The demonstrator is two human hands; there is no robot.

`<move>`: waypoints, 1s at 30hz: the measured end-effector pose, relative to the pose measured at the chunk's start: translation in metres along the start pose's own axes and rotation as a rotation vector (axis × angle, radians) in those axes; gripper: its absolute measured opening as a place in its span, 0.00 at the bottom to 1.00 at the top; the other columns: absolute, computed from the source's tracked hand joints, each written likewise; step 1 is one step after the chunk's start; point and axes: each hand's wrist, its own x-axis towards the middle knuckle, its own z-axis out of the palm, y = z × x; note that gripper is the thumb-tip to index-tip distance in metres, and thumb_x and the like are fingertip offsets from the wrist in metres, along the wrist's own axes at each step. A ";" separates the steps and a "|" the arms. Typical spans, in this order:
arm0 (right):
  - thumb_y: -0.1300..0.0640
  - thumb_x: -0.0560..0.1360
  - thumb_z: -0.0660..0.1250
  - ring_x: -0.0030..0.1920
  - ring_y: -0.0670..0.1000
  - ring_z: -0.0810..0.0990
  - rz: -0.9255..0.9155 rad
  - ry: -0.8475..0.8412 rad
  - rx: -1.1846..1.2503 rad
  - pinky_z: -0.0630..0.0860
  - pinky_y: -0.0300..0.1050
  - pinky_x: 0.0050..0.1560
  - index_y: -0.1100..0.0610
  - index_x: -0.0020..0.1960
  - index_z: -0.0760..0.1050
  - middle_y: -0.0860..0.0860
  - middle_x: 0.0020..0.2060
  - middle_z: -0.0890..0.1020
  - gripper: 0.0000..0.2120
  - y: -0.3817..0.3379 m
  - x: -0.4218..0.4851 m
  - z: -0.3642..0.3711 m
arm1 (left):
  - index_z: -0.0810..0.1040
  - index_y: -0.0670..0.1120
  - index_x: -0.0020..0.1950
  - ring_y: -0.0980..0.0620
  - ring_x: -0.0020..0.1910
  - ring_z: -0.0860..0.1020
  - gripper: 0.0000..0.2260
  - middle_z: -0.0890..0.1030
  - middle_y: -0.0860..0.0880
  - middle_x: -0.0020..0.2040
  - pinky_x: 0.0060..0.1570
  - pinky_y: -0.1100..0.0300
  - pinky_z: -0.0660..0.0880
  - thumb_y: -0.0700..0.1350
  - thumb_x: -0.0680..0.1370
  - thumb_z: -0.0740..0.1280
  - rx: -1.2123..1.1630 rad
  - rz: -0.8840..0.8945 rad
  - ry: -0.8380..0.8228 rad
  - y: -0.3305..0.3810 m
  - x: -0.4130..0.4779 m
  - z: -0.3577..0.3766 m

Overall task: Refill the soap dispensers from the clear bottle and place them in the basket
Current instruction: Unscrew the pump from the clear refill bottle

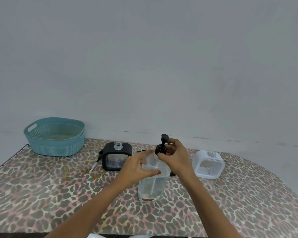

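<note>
Looking down through the head view, the refill seems barely begun. The clear bottle (150,188) stands on the worktop (58,186) near its middle, leaning a little. The left grip (138,167) is wrapped round the bottle's shoulder. The right grip (175,157) pinches the collar of the black pump top (163,145), which sits on the bottle's neck. So nothing can be poured yet, and I judge the step in hand to be unscrewing that top.

The black dispenser (116,157) and the white dispenser (208,164) stand behind the bottle, to its left and right, each with a bare, open neck. A loose pump (97,160) lies just beside the black one. How much soap either holds I cannot tell.

The basket (55,146) sits at the far left corner, well apart from both dispensers, with neither inside. By my reckoning, pouring into both, refitting their pumps and carrying them to the basket are all left to do.
</note>
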 end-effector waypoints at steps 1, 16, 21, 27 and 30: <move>0.65 0.69 0.69 0.44 0.43 0.78 0.013 -0.032 0.033 0.72 0.28 0.37 0.53 0.59 0.68 0.48 0.47 0.80 0.21 -0.001 0.000 -0.001 | 0.69 0.50 0.67 0.60 0.58 0.75 0.33 0.75 0.59 0.57 0.55 0.70 0.72 0.47 0.65 0.77 0.006 0.001 0.002 0.000 0.000 0.000; 0.64 0.71 0.67 0.48 0.41 0.75 0.043 -0.074 0.059 0.71 0.27 0.39 0.52 0.62 0.66 0.48 0.49 0.78 0.22 0.001 0.000 0.002 | 0.69 0.56 0.64 0.63 0.54 0.76 0.31 0.77 0.60 0.55 0.56 0.67 0.74 0.48 0.64 0.77 -0.002 -0.004 -0.010 -0.001 0.001 0.000; 0.56 0.68 0.74 0.45 0.42 0.74 -0.017 0.024 -0.011 0.69 0.28 0.41 0.51 0.55 0.66 0.47 0.48 0.76 0.21 0.006 -0.001 0.010 | 0.73 0.51 0.64 0.60 0.55 0.78 0.33 0.79 0.56 0.56 0.58 0.61 0.75 0.58 0.61 0.76 0.023 0.008 -0.002 -0.003 0.001 0.000; 0.62 0.70 0.70 0.46 0.44 0.76 0.006 0.014 0.031 0.69 0.28 0.41 0.51 0.57 0.67 0.45 0.44 0.77 0.20 0.004 -0.002 0.005 | 0.68 0.58 0.62 0.65 0.56 0.76 0.30 0.76 0.62 0.55 0.58 0.68 0.73 0.48 0.65 0.77 -0.007 -0.002 -0.011 -0.001 0.001 0.000; 0.60 0.71 0.70 0.50 0.44 0.75 0.007 -0.003 0.037 0.68 0.29 0.44 0.51 0.59 0.66 0.45 0.48 0.76 0.21 0.006 -0.003 0.007 | 0.68 0.55 0.64 0.65 0.54 0.76 0.31 0.76 0.63 0.54 0.54 0.69 0.73 0.47 0.65 0.77 -0.013 0.003 -0.007 0.000 0.000 0.000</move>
